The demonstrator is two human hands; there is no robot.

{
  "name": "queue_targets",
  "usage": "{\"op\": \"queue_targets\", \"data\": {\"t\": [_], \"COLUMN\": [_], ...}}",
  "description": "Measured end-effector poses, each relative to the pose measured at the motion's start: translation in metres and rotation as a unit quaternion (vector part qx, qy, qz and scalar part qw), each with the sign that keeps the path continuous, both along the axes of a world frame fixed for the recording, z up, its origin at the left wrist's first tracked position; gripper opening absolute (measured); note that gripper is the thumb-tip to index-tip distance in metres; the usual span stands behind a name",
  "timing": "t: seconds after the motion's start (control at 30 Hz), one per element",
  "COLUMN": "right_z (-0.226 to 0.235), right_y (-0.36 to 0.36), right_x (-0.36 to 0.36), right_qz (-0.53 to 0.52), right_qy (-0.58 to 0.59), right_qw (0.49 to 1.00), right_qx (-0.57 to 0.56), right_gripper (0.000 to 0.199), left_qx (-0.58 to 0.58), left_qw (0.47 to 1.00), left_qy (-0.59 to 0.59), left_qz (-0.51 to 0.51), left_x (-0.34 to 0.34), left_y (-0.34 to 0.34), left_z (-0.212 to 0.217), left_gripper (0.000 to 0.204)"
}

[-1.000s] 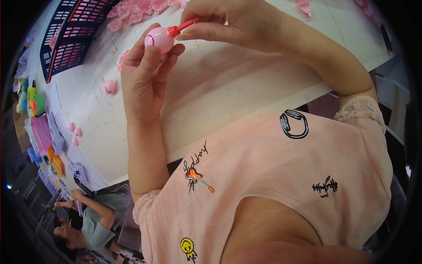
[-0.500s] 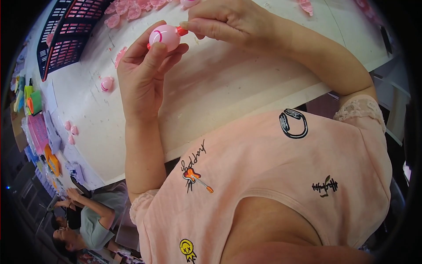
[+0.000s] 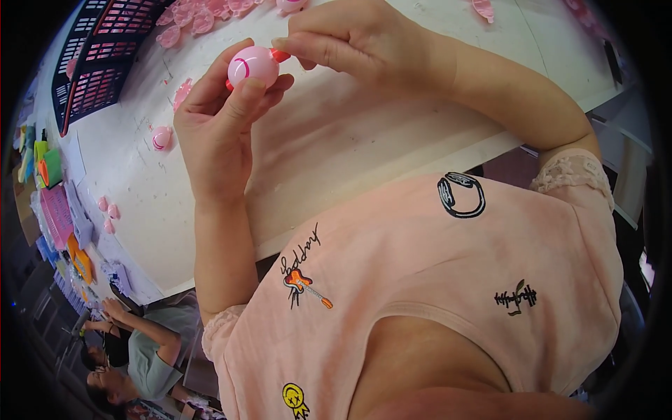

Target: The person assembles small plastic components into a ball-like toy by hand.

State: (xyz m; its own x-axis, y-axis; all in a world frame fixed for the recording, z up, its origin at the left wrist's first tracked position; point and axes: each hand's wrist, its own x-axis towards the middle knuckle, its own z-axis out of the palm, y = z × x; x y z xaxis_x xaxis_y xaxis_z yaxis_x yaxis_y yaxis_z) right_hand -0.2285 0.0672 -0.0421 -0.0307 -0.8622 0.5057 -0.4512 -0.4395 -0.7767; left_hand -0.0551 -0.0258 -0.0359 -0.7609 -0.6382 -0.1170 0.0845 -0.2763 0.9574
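Observation:
My left hand (image 3: 218, 136) holds a glossy pink plastic ball (image 3: 260, 65) with a dark pink curved line on it, thumb in front and fingers behind. A small red piece (image 3: 280, 55) sticks out of the ball's right side, and my right hand (image 3: 364, 50) pinches it between thumb and forefinger. More red shows at the ball's lower left, by my left fingers. On the table left of my left hand lies a similar pink ball (image 3: 162, 138), and a translucent pink piece (image 3: 183, 94) rests close to my left fingers.
A dark blue plastic basket (image 3: 89, 89) stands at the far left. Beyond my hands lie a heap of translucent pink pieces (image 3: 199, 19) and another pink ball (image 3: 290, 5). Small pink parts (image 3: 110, 210) sit near the table's left edge. A co-worker (image 3: 155, 350) is at lower left.
Both hands and the pink ball appear slightly further left, but the table and basket have shifted likewise in the picture. The grip on the ball and red piece looks the same.

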Motion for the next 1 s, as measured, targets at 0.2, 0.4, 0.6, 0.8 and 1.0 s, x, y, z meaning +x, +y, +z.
{"op": "queue_targets", "data": {"t": [0.2, 0.4, 0.6, 0.8, 1.0], "right_z": [0.018, 0.004, 0.005, 0.003, 0.003], "right_y": [-0.001, 0.001, 0.006, -0.001, -0.010], "right_x": [-0.002, 0.002, 0.005, 0.005, 0.000], "right_qz": [0.048, 0.033, 0.007, 0.036, -0.021], "right_qy": [-0.114, -0.066, 0.000, -0.139, -0.134], "right_qw": [0.970, 0.993, 0.997, 0.965, 0.979], "right_qx": [0.207, 0.089, 0.080, 0.221, 0.150], "right_gripper": [0.033, 0.031, 0.022, 0.032, 0.030], "left_qx": [-0.042, 0.031, -0.021, -0.017, -0.195], "left_qw": [0.998, 0.998, 1.000, 0.998, 0.978], "left_qy": [0.039, 0.049, -0.008, 0.037, -0.027], "left_qz": [0.005, -0.015, -0.010, 0.045, 0.067], "left_x": [0.003, 0.001, 0.002, -0.003, 0.002], "left_y": [-0.004, -0.004, 0.001, -0.005, -0.006], "left_z": [-0.004, -0.005, 0.003, -0.001, 0.001], "left_gripper": [0.042, 0.044, 0.042, 0.040, 0.048]}}
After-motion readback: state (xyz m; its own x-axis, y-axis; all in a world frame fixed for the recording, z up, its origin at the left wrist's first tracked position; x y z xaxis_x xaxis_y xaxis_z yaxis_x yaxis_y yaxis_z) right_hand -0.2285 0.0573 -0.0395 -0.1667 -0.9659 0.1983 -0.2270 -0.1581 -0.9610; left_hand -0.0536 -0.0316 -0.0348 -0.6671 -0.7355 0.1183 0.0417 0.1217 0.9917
